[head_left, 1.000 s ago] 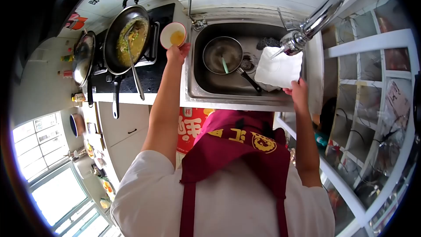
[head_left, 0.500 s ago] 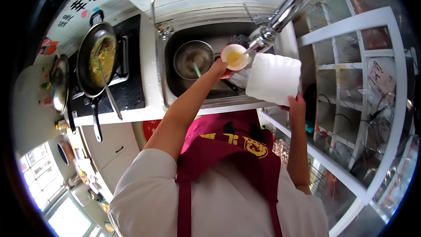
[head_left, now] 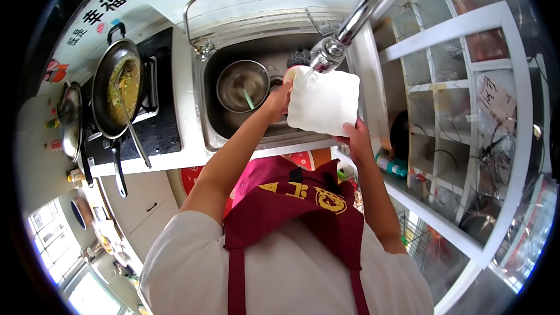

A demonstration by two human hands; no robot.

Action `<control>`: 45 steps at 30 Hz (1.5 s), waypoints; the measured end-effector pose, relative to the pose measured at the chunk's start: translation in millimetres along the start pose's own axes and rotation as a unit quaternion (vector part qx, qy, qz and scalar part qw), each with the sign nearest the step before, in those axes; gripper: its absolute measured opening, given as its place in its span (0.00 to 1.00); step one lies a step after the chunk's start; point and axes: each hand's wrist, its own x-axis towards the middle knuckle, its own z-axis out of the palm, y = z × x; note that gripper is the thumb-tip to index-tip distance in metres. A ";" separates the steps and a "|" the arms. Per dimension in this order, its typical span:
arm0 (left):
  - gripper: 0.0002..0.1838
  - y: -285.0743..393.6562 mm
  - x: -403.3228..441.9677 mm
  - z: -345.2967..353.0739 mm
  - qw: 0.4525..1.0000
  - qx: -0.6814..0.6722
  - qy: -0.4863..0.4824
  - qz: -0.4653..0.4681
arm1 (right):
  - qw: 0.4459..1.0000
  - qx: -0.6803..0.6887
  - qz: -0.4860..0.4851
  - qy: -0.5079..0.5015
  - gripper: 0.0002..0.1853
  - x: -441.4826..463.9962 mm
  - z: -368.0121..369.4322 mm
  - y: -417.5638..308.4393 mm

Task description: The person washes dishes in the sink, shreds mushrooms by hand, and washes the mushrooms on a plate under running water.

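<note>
Above the sink [head_left: 224, 127], the left hand [head_left: 279, 100] is gripping a largely hidden bowl [head_left: 289, 74] and the right hand's [head_left: 357, 140] fingers a white plate [head_left: 326, 104] beneath the faucet [head_left: 328, 53], rinsing apparently progressing but unfinished, while food [head_left: 131, 88] is sitting in the frying pan [head_left: 100, 90].

The square white plate [head_left: 324, 102] hides most of the bowl [head_left: 289, 74].

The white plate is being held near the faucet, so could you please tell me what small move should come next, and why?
I would probably ease the plate aside with the right hand: it hides most of the bowl in the left hand, and parting them might expose the bowl to the faucet.
</note>
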 end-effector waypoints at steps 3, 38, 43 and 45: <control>0.24 12.8 -59.2 13.3 0.999 0.045 -0.004 0.024 | 0.996 0.069 0.035 -0.035 0.20 34.4 15.3 22.6; 0.26 -49.0 -283.0 -185.9 0.896 -0.056 0.403 0.181 | 0.752 -0.589 -0.209 -0.207 0.19 54.5 119.8 -13.7; 0.32 -90.5 -293.3 -200.8 0.905 -0.047 0.326 0.269 | 0.809 -0.505 -0.127 -0.274 0.20 17.3 163.0 4.4; 0.30 -103.8 -341.1 -200.0 0.913 -0.031 0.289 0.285 | 0.871 -0.388 -0.087 -0.288 0.19 19.5 170.2 22.1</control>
